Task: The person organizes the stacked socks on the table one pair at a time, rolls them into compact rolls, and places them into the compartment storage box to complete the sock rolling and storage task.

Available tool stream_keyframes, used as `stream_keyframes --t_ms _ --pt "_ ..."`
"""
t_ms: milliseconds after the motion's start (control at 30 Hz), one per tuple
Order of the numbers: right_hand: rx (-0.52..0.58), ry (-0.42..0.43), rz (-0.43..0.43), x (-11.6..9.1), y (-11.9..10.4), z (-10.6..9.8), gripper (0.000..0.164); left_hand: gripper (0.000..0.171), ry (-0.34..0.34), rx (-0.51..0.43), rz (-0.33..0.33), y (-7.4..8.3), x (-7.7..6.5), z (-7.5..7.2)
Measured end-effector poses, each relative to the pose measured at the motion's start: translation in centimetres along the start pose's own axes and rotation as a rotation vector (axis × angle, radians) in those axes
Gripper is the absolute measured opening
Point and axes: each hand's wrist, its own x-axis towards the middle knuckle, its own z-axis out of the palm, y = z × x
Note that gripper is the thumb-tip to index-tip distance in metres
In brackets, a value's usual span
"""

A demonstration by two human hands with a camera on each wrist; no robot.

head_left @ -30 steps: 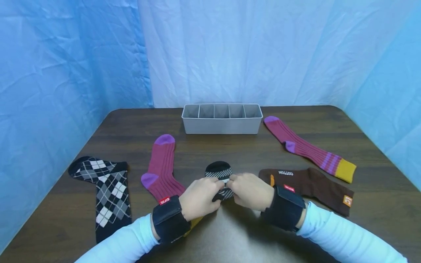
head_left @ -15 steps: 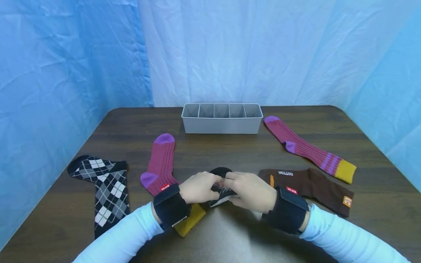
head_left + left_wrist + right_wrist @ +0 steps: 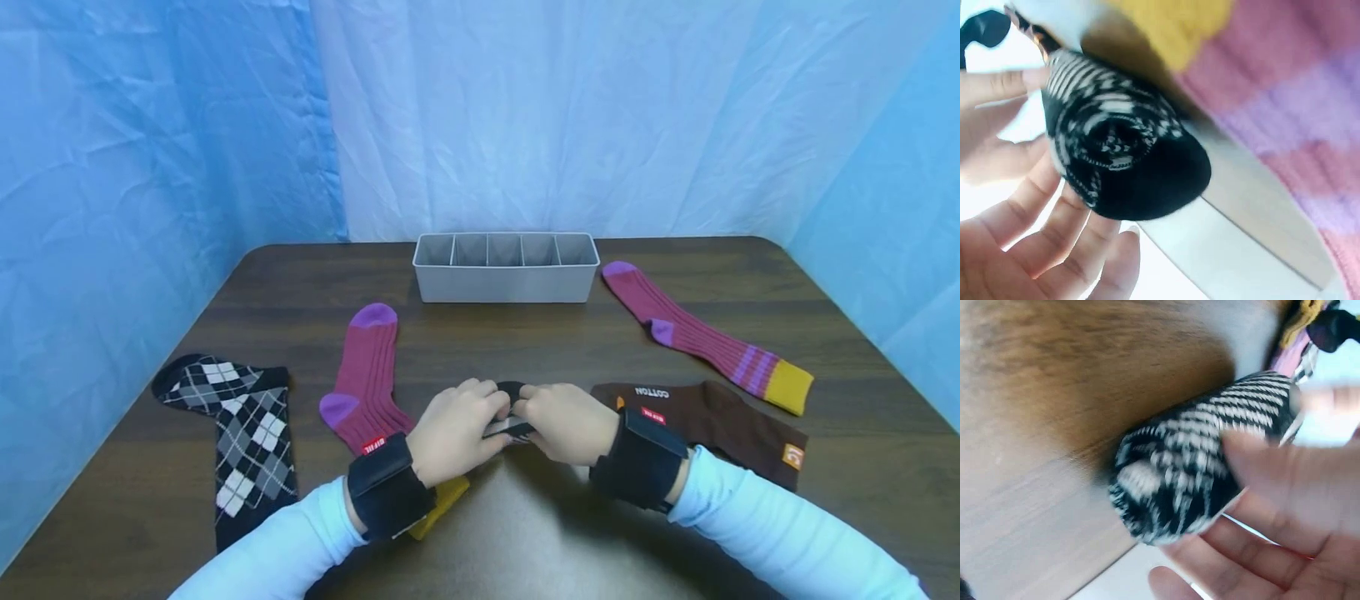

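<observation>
A black sock with white stripes [image 3: 512,427] is rolled into a thick bundle between my two hands, near the middle of the table. My left hand [image 3: 459,429] holds one end, thumb on the near side and fingers behind. At the other end, my right hand [image 3: 568,423] grips the roll with thumb and fingers. The left wrist view shows the roll's coiled end and a plain black flap [image 3: 1160,181] sticking out. In the right wrist view the striped side [image 3: 1191,450] lies close over the wood. Beneath my left wrist is a magenta sock [image 3: 367,367] with a yellow cuff.
An argyle sock [image 3: 255,442] lies at the left. To the right are a brown sock [image 3: 705,417] and a second magenta sock [image 3: 697,337] with a yellow cuff. A grey compartment box [image 3: 506,285] stands at the back edge, before blue sheeting [image 3: 525,108].
The striped sock has been rolled up further; its black end shows less between my hands. My hands stay in nearly the same place, and the other socks lie as before.
</observation>
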Motion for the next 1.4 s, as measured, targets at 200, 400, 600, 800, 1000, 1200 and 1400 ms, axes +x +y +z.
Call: stream_keyframes --t_ms 200,400,600,800,1000,1200,1400 --pt "-0.008 -0.111 0.068 0.2 0.0 -0.2 0.035 0.036 -0.019 0.052 0.037 0.5 -0.1 0.2" --pt "0.079 -0.117 0.128 0.4 0.6 -0.3 0.033 0.015 -0.087 -0.047 0.048 -0.3 0.9 0.3" --pt "0.087 0.182 0.007 0.2 0.7 -0.1 0.024 0.014 -0.323 -0.238 -0.057 -2.1 3.0 -0.2" --pt "0.075 0.198 -0.001 0.7 0.3 -0.1 0.027 0.009 -0.498 -0.324 -0.101 -3.7 4.7 -0.8" --pt "0.025 0.137 0.011 1.8 0.4 -0.2 0.03 0.02 -0.496 -0.329 -0.17 -4.1 5.0 -0.8" --pt "0.023 0.081 0.049 2.7 1.1 0.0 0.026 0.021 -0.16 -0.145 -0.168 -3.0 4.0 -0.4" --pt "0.131 0.024 0.062 3.2 2.4 -0.4 0.017 0.012 -0.008 0.009 -0.058 -1.5 2.6 -0.2"
